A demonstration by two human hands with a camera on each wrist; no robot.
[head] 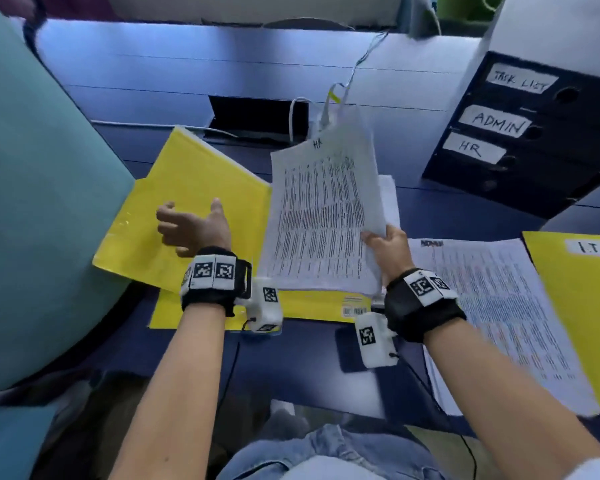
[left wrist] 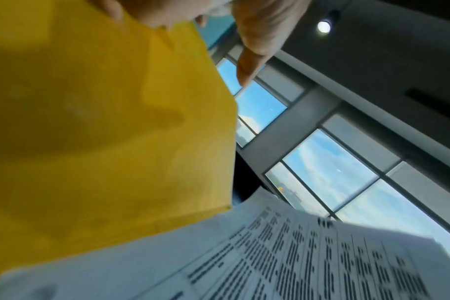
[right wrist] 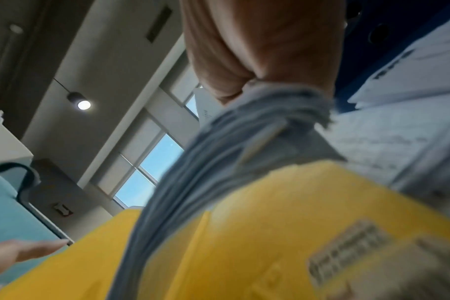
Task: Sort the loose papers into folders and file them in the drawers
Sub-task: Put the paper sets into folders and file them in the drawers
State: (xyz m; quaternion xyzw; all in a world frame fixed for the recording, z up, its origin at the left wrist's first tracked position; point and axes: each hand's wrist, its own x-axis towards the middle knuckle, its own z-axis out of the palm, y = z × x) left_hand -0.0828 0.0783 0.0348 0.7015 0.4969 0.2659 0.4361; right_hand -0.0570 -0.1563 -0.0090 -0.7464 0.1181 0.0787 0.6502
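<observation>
Paper stack (head: 321,216) marked "HR" at its top edge is hanging tilted above the table (head: 430,202): we are pinching its lower right corner with our right hand (head: 388,249), thumb on the printed face and fingers (right wrist: 219,67) curled behind the sheets, whose fanned edges are showing in the right wrist view. Just left of those fingers we are holding our left hand (head: 193,226) released, fingers spread and relaxed, over the raised flap of the open yellow folder (head: 187,188); whether the palm is touching the flap we cannot tell. The folder's lower half is lying flat under the stack, with a barcode sticker just below our right hand. To the right of our right hand another printed stack (head: 499,313) is resting on the table, headed "ADMIN", and beyond it a second yellow folder (head: 575,306) labelled "I.T". Ahead and to the right of our fingers the dark blue drawer unit (head: 520,133) is standing, its fronts labelled "TASK LIST", "ADMIN" and "HR", all pushed in.
</observation>
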